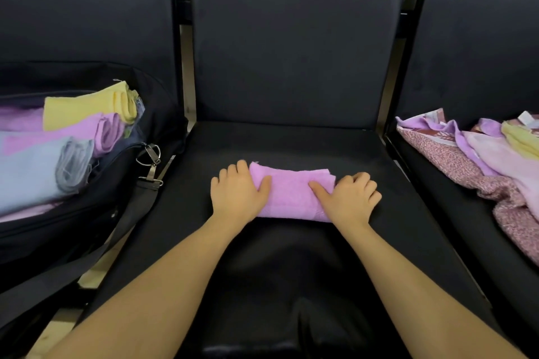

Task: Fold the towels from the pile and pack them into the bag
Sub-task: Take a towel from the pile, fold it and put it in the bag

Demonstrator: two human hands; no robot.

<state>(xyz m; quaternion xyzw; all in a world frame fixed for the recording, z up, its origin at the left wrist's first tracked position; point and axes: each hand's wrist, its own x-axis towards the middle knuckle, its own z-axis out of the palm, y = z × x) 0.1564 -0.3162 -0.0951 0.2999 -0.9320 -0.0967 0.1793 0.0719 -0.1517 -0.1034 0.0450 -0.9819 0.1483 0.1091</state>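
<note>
— Pink terry cloth, is that what the person has in front of them?

— Yes, a folded pink towel [291,194] lies flat on the black padded seat [291,256], a little short of the seat's middle as I look from behind the person. Both bare hands are on it. The left hand [237,194] covers the towel's nine o'clock end, fingers curled over its far edge, thumb lying across the top. The right hand [348,198] holds the three o'clock end — thumb laid on the cloth, the other fingers curled round the edge.

— And the bag?

— A black bag [122,183] stands open on the next seat, at about nine o'clock from the towel. Folded towels are stacked inside: a yellow one [84,108] farthest back, a lilac one [58,134] in front of it, a pale blue one [29,175] nearest. Metal clips [150,159] and a dark strap [87,256] hang from the bag's near corner.

— Where is the pile?

— At three o'clock, on the seat to the right: a loose heap of towels [490,160] — lilac, pale pink, yellow and a speckled pink print — well apart from the hands.
</note>
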